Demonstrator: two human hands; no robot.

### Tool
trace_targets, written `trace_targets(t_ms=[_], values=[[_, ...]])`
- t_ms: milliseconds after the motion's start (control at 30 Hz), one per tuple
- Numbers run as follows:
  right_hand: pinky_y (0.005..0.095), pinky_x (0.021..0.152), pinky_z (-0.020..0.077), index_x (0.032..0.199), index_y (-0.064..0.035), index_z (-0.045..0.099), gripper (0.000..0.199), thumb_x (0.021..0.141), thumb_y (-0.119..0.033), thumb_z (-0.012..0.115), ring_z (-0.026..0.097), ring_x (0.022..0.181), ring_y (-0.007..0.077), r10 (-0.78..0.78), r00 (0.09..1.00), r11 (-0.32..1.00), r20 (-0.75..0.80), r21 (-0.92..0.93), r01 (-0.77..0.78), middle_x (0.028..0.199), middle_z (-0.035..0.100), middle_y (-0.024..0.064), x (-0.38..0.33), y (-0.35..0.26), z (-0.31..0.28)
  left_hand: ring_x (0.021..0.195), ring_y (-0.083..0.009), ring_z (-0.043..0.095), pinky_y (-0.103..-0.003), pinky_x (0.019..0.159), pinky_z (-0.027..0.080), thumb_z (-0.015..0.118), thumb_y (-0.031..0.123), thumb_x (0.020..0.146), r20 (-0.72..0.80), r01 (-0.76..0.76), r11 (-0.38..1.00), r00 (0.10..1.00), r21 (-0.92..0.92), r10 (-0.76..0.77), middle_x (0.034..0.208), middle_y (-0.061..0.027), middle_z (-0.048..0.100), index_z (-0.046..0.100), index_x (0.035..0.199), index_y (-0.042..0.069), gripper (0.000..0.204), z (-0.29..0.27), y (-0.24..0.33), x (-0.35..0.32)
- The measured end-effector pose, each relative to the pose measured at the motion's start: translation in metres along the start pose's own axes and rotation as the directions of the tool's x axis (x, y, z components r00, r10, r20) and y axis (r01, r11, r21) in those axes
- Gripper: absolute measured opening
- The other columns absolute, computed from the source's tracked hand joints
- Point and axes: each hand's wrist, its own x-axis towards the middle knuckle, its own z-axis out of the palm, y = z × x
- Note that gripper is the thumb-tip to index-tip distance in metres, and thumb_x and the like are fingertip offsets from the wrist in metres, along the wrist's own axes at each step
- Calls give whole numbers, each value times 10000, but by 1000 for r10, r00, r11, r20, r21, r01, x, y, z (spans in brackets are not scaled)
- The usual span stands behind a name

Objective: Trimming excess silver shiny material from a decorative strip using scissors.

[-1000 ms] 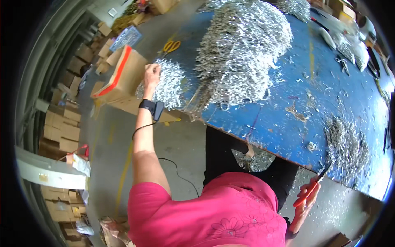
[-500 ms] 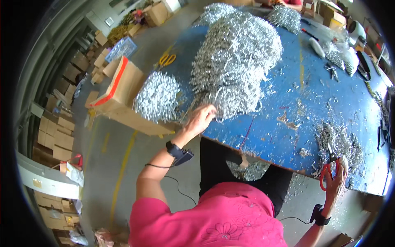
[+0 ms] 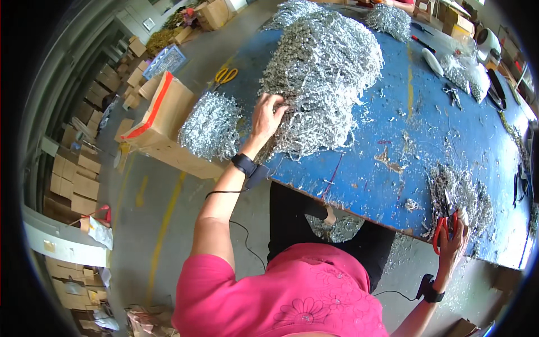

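A big heap of silver tinsel [image 3: 325, 62] lies on the blue table [image 3: 387, 129] in front of me. My left hand [image 3: 266, 119] is at the heap's left edge, its thumb and fingers curled together on strands of tinsel. A smaller bundle of silver tinsel [image 3: 210, 126] rests on the cardboard box to the left of that hand. At the table's right front edge, my right hand [image 3: 456, 238] grips scissors [image 3: 441, 231] by their red handles. Their blades point away from me into a patch of loose tinsel scraps [image 3: 469, 196].
Yellow-handled scissors [image 3: 224, 77] lie at the table's far left. Against the left edge stands a cardboard box [image 3: 168, 121] with red tape. Clear bags [image 3: 466, 73] and pliers-like tools [image 3: 452, 96] lie at the back right. Another person's red sleeve [image 3: 401, 4] shows at the far side.
My left hand has moved forward along the heap's left edge, from its near corner to farther up. My right hand still grips the red-handled scissors, shifted slightly left.
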Motion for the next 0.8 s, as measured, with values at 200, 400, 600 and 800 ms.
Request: trace_targets(t_ms=[200, 400, 600, 800], values=[[426, 908, 463, 1309, -62, 516, 527, 820, -128, 699, 561, 1074, 340, 50, 998, 996, 25, -82, -47, 1186, 574, 154, -8, 10, -3, 844, -290, 619, -400, 741, 489, 771, 129, 724, 88, -155, 988, 984, 17, 153, 864, -84, 632, 643, 822, 72, 170, 0, -6, 24], [416, 878, 455, 1250, -80, 559, 515, 783, -189, 742, 567, 1024, 316, 22, 999, 999, -27, -37, -23, 1126, 578, 118, 2, -9, -4, 789, -69, 611, -221, 715, 488, 632, 11, 886, 479, 223, 908, 878, -355, -28, 857, -17, 686, 673, 946, 0, 73, -55, 1, 68], [402, 896, 465, 1255, -37, 543, 537, 771, -152, 745, 577, 1032, 326, 52, 999, 995, -2, -91, -52, 1129, 575, 143, 0, -12, -7, 818, -86, 625, -237, 749, 504, 679, 63, 871, 340, -44, 976, 933, -212, 116, 910, -11, 684, 704, 916, 25, 64, -69, 15, 124], [413, 893, 451, 1250, -57, 561, 526, 779, -204, 745, 570, 1029, 327, -5, 1000, 1000, 30, 3, 5, 1131, 583, 142, 2, -10, -15, 826, -92, 614, -235, 749, 501, 634, 217, 930, 171, -14, 997, 985, -77, 27, 955, -5, 680, 685, 1065, 40, 228, -107, 47, 184]])
